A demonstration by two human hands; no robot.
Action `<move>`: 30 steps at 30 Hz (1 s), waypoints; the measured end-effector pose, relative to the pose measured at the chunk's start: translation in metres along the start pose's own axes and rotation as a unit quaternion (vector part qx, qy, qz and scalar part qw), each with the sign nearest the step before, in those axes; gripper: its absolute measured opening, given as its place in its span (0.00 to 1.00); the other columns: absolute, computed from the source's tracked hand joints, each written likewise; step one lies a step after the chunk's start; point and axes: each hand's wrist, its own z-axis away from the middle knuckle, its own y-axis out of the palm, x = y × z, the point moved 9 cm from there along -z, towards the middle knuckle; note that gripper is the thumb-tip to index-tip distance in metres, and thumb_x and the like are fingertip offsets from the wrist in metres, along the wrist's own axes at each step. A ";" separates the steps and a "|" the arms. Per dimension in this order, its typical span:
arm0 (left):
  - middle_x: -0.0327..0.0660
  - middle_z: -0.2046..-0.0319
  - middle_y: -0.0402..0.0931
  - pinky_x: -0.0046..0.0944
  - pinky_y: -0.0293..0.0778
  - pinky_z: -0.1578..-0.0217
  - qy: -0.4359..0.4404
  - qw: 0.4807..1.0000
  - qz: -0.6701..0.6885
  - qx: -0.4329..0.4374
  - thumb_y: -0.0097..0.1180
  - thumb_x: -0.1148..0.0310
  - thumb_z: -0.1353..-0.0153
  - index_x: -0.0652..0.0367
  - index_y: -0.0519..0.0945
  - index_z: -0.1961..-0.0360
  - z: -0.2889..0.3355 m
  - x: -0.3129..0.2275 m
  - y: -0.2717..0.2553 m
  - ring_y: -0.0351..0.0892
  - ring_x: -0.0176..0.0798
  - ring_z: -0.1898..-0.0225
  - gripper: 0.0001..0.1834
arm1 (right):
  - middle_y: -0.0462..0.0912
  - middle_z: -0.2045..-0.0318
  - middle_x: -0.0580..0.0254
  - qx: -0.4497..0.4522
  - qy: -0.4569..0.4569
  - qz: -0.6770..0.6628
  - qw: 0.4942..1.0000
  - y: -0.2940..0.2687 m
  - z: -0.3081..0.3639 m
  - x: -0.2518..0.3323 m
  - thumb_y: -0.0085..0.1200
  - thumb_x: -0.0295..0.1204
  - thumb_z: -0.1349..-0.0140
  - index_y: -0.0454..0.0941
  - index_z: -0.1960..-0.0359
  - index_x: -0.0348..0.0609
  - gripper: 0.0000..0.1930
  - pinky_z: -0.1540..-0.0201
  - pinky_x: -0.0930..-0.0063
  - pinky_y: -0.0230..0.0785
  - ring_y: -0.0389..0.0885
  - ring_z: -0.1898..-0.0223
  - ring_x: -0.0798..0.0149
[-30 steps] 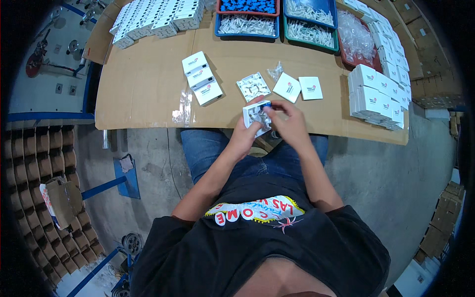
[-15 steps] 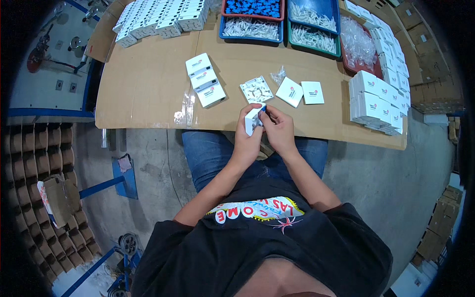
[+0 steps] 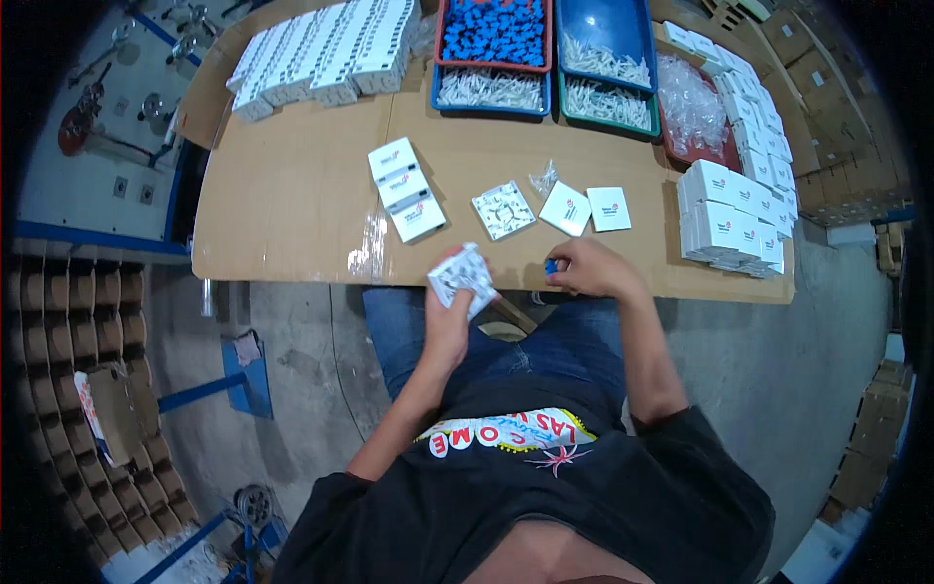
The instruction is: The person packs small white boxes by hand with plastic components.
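Observation:
My left hand (image 3: 446,329) grips a white square plastic housing (image 3: 457,276) near the table's front edge, its open inner side turned up. To the right, my right hand (image 3: 600,270) pinches a small blue plastic piece (image 3: 551,266) between thumb and fingers, over the table's edge. Beyond the hands lies a second open white housing (image 3: 504,210), its inner parts showing. Beside it are a white square cover (image 3: 565,209), set at an angle, and another white cover (image 3: 609,209). A small clear plastic bag (image 3: 544,178) rests just behind them.
Three white units (image 3: 406,190) stand in a row left of centre. Rows of white units (image 3: 326,54) fill the far left; more are stacked (image 3: 730,219) at right. Behind are a red tray of blue pieces (image 3: 494,34), trays of white pieces (image 3: 491,90) and a bin of clear bags (image 3: 693,107).
My hands, together on the white housing before, have parted. The left has moved left with the housing, its inside now showing more. The right has moved right with the blue piece.

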 end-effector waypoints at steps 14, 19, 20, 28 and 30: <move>0.48 0.42 0.78 0.51 0.81 0.47 -0.104 0.990 0.077 0.058 0.40 0.56 0.25 0.56 0.67 0.31 -0.034 0.026 0.012 0.81 0.46 0.43 0.26 | 0.80 0.62 0.56 -0.192 -0.320 -0.032 0.927 0.005 -0.012 0.108 0.66 0.32 0.40 0.84 0.59 0.42 0.10 0.56 0.65 0.74 0.82 0.60 0.58; 0.41 0.44 0.76 0.39 0.74 0.46 -0.109 0.993 0.035 0.030 0.40 0.47 0.22 0.55 0.67 0.30 -0.035 0.053 0.014 0.79 0.37 0.45 0.30 | 0.81 0.61 0.56 -0.224 -0.176 -0.131 0.950 0.045 -0.003 0.058 0.65 0.29 0.39 0.82 0.59 0.35 0.11 0.59 0.66 0.76 0.83 0.64 0.58; 0.41 0.46 0.76 0.37 0.74 0.48 -0.102 0.994 0.013 0.028 0.41 0.47 0.22 0.57 0.66 0.30 -0.034 0.056 0.017 0.78 0.35 0.48 0.30 | 0.81 0.61 0.56 -0.225 -0.171 -0.134 0.950 0.048 -0.005 0.048 0.65 0.29 0.39 0.82 0.59 0.35 0.11 0.59 0.66 0.76 0.83 0.64 0.58; 0.44 0.43 0.75 0.37 0.73 0.45 -0.088 0.993 -0.073 -0.001 0.39 0.42 0.22 0.58 0.65 0.30 -0.058 0.071 0.021 0.77 0.35 0.45 0.34 | 0.84 0.66 0.59 -0.293 -0.131 -0.243 0.915 0.020 -0.011 -0.005 0.61 0.24 0.36 0.82 0.61 0.36 0.05 0.60 0.73 0.76 0.83 0.67 0.67; 0.42 0.46 0.77 0.38 0.76 0.48 -0.094 0.989 -0.110 -0.032 0.37 0.41 0.22 0.59 0.66 0.32 -0.058 0.067 0.024 0.80 0.36 0.50 0.34 | 0.83 0.70 0.67 -0.296 -0.068 -0.284 0.910 0.001 -0.019 -0.033 0.60 0.29 0.32 0.81 0.59 0.39 0.06 0.63 0.77 0.72 0.79 0.65 0.71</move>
